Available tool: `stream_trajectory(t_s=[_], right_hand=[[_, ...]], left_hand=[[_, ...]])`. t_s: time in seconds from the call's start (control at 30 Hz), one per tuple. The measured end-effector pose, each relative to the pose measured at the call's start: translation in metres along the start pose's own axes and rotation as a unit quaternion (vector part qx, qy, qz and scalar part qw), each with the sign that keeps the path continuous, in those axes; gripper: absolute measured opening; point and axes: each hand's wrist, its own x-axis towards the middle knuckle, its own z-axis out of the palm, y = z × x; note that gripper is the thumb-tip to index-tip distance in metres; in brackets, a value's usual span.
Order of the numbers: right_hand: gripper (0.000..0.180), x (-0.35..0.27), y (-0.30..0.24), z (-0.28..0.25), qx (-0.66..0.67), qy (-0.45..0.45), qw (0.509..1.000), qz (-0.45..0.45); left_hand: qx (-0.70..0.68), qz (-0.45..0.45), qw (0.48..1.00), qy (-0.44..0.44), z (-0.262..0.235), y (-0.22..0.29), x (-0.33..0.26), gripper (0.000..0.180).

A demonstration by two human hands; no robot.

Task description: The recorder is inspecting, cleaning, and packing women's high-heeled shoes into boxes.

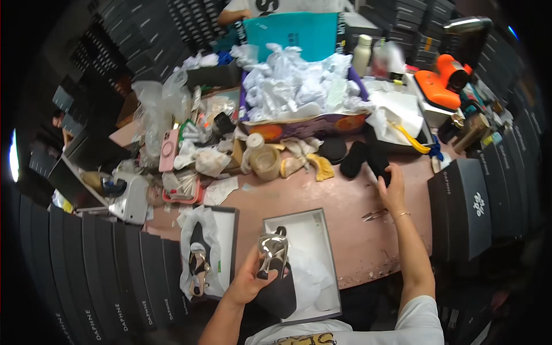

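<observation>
My left hand (248,280) holds a silver heeled shoe (272,253) over an open grey shoe box (322,218) lined with white tissue. My right hand (392,190) reaches across the pink table (339,192) and closes on a black shoe insert (380,162), one of several black pads lying there. To the left, a second open box (227,221) holds a matching silver shoe (198,265) on tissue paper.
A large box of crumpled white paper (299,86) stands at the back, with a tape roll (265,164) in front of it. Black shoe boxes (466,207) are stacked right and left. Small scissors (374,215) lie near my right wrist. Another person sits at the far end.
</observation>
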Motion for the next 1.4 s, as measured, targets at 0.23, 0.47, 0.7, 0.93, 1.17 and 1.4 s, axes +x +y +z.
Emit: stream_trajectory(t_s=[0.23,0.47,0.7,0.93,1.17,1.4], right_hand=[[0.043,0.064,-0.082,0.068,-0.133,-0.124,0.974,-0.132],[0.048,-0.005,-0.242,-0.043,0.226,-0.059,0.939,-0.252],[0.026,-0.062,-0.264,-0.082,0.134,-0.075,0.94,-0.304],[0.035,-0.05,-0.273,-0.101,0.015,-0.11,0.923,-0.369],[0.034,-0.047,-0.285,-0.094,0.028,-0.113,0.896,-0.428],[0.039,-0.114,-0.32,-0.059,0.139,-0.079,0.899,-0.408]], left_hand=[[-0.005,-0.009,1.0,0.024,0.002,-0.005,-0.012,0.061],[0.064,-0.005,0.998,-0.013,-0.014,0.003,-0.049,0.06],[0.162,0.03,0.986,-0.027,-0.002,0.001,-0.088,0.055],[0.363,-0.023,0.93,0.044,0.02,0.031,-0.121,0.047],[0.416,0.017,0.906,0.069,0.009,0.032,-0.143,0.047],[-0.131,0.014,0.979,0.156,-0.003,-0.015,-0.12,0.027]])
